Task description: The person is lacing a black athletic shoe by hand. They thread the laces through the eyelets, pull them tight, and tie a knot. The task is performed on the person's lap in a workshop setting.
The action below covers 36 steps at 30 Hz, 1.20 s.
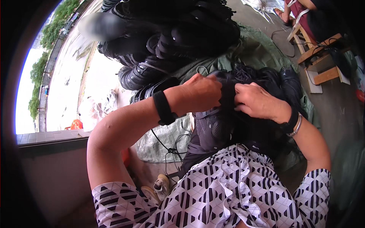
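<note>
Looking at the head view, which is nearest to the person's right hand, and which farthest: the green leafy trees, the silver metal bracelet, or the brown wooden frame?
From the right hand:
1. Silver metal bracelet: on that same wrist.
2. Brown wooden frame: on the floor, upper right.
3. Green leafy trees: outdoors, far left.

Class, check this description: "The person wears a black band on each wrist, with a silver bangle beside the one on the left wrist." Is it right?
Not quite: the silver bangle is on the right wrist, beside the right black band, as the head view shows. There is indeed a black band on each wrist.
</note>
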Available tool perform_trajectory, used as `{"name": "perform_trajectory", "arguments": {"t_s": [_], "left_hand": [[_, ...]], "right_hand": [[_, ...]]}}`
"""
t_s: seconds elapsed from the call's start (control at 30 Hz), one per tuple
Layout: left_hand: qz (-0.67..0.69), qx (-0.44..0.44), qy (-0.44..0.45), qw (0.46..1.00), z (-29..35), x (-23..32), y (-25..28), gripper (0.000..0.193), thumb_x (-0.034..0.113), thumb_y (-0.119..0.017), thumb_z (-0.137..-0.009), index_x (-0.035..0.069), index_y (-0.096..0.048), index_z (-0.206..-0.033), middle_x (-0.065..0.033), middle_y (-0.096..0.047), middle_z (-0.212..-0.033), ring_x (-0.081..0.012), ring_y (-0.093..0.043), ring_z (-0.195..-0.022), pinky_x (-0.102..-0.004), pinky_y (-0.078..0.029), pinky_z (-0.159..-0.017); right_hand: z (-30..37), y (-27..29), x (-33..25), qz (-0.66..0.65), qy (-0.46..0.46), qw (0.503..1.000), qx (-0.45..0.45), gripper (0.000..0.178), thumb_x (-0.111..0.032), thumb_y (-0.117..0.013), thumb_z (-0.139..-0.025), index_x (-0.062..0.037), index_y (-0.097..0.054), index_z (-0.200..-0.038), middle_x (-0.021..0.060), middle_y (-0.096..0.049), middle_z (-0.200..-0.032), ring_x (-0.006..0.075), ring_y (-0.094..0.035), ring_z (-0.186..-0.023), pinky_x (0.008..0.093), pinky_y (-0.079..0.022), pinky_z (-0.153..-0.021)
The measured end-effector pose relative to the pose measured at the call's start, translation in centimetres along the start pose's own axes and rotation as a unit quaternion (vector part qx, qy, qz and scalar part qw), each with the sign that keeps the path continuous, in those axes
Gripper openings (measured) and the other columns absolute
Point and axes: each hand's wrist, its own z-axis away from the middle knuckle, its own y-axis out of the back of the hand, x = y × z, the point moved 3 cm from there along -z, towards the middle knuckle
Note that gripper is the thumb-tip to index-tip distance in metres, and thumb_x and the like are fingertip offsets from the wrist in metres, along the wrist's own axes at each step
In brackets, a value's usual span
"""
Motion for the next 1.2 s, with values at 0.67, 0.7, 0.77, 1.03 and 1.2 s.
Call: {"name": "perform_trajectory", "arguments": {"t_s": [0.67, 0.7, 0.77, 1.03, 1.2], "left_hand": [[0.684, 0.239, 0.22, 0.654, -0.4, -1.7, -2.5, 0.015, 0.015, -0.069, -0.09, 0.0, -0.068, -0.094, 0.0026, -0.065, -0.082, -0.008, -0.061, -0.076, -0.0241, -0.05, -0.067], [0.653, 0.242, 0.191, 0.691, -0.5, -1.2, -2.4, 0.018, 0.016, -0.067, -0.092, -0.002, -0.067, -0.094, 0.0042, -0.063, -0.083, -0.0081, -0.06, -0.078, -0.0239, -0.051, -0.068], [0.394, 0.312, 0.135, 0.854, -0.5, -0.1, -1.6, 0.009, 0.013, -0.07, -0.086, 0.007, -0.069, -0.092, -0.0003, -0.066, -0.083, -0.0129, -0.062, -0.076, -0.0281, -0.052, -0.067], [0.026, 0.227, 0.121, 0.966, -0.3, 1.0, -0.4, 0.01, 0.013, -0.07, -0.078, 0.014, -0.067, -0.087, -0.0012, -0.06, -0.081, -0.0214, -0.061, -0.086, -0.0353, -0.054, -0.065], [-0.044, 0.144, 0.084, 0.985, -1.0, 1.5, 0.5, 0.012, 0.007, -0.066, -0.077, 0.011, -0.061, -0.087, -0.0034, -0.057, -0.087, -0.024, -0.059, -0.089, -0.038, -0.054, -0.065]], "right_hand": [[0.2, 1.4, 2.6, -0.572, -0.201, 0.749, 0.268, 0.018, -0.019, -0.061, -0.092, -0.0022, -0.062, -0.087, 0.0049, -0.064, -0.082, 0.0143, -0.062, -0.078, 0.0284, -0.049, -0.07], [0.5, 2.5, 3.7, -0.621, -0.177, 0.675, 0.357, 0.018, -0.02, -0.058, -0.094, -0.003, -0.062, -0.089, 0.0036, -0.063, -0.08, 0.0129, -0.061, -0.074, 0.0264, -0.049, -0.066], [0.9, 3.0, 4.9, -0.669, -0.178, 0.616, 0.376, 0.019, -0.022, -0.056, -0.096, -0.0035, -0.061, -0.092, 0.0024, -0.062, -0.075, 0.0109, -0.059, -0.066, 0.0235, -0.048, -0.06], [3.1, -1.8, 3.9, -0.574, -0.271, 0.746, 0.203, 0.018, -0.014, -0.062, -0.093, 0.0015, -0.063, -0.1, 0.0039, -0.065, -0.074, 0.0096, -0.063, -0.065, 0.0224, -0.054, -0.059], [2.7, -1.8, 3.8, -0.535, -0.253, 0.788, 0.17, 0.017, -0.015, -0.062, -0.093, 0.0001, -0.065, -0.098, 0.0045, -0.066, -0.075, 0.009, -0.062, -0.064, 0.0222, -0.053, -0.058]]}}
